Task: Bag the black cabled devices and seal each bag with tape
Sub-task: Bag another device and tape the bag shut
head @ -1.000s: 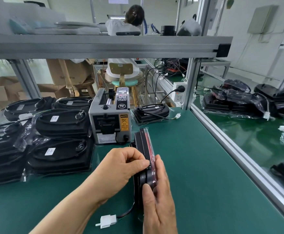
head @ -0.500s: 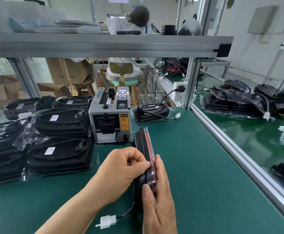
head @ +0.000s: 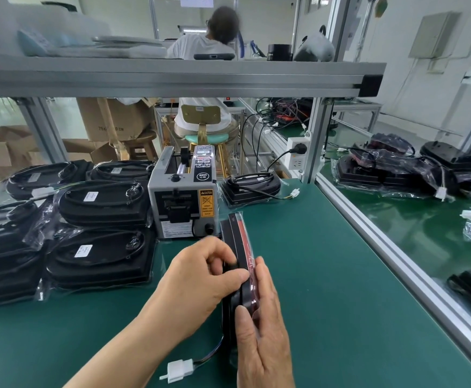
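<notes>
Cabled device (head: 239,247): black body, red face, standing on its long edge on the green counter (head: 326,275), near centre, just in front of the tape dispenser (head: 182,197).

Change over the last second: very little. The device is staying upright on the same spot. The left hand (head: 198,281) is curling its fingers tighter and its thumb is now lying along the top edge, pinching there. The right hand (head: 262,326) is still bracing the red side, fingers flat, thumb over the near end.

Reading: probably smoothing or folding the film down for sealing. No tape piece is showing in either hand, so sealing looks not yet begun.

Containers:
- A clear bag (head: 241,216) is sleeving the held device, with film showing past the far end. The cable is trailing out at the near end, and its white connector (head: 179,369) is lying on the counter, outside.
- Bagged devices (head: 100,256) are stacked left of the dispenser, one per bag.
- Another device (head: 251,187) is lying flat behind the dispenser; whether it is bagged is unclear.
- More bagged units (head: 382,169) are piled on the next counter, right.
</notes>
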`<state>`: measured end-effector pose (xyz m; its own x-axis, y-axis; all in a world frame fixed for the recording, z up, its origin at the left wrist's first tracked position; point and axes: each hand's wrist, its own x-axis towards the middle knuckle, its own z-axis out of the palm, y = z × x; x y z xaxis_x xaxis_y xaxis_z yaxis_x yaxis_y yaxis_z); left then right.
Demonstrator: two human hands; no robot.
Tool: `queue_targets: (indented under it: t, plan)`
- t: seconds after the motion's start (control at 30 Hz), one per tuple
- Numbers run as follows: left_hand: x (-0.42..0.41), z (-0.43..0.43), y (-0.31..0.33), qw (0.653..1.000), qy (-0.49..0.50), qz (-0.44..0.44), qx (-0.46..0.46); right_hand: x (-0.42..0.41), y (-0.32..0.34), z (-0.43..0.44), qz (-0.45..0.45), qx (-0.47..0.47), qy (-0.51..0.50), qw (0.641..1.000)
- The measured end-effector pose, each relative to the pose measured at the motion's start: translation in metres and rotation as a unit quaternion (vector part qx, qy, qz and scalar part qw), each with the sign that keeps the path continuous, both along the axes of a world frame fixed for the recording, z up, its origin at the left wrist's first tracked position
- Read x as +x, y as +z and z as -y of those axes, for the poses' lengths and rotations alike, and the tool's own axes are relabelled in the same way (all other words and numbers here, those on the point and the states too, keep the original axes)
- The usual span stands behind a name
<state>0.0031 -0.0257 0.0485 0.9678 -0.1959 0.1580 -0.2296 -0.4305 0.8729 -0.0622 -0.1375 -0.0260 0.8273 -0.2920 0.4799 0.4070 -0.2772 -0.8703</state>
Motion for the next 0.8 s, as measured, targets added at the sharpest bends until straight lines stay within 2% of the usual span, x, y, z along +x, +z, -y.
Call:
queue_targets:
  t: [0.13, 0.23, 0.63, 0.8]
  plan:
    - [0.005, 0.008, -0.003, 0.989, 0.049, -0.092, -0.105, 0.001, 0.001, 0.001, -0.008, -0.001, 0.003, 1.0]
    - [0.009, 0.015, -0.006, 0.983, 0.071, -0.098, -0.138, 0.0, 0.002, 0.0, -0.014, -0.012, 0.005, 1.0]
    - [-0.009, 0.014, -0.011, 0.988, 0.068, -0.038, -0.134, -0.006, 0.009, 0.002, -0.044, 0.049, 0.038, 0.997]
    - [-0.018, 0.0, -0.011, 0.99, 0.065, -0.026, -0.126, -0.021, 0.017, 0.002, -0.11, 0.058, 0.076, 0.989]
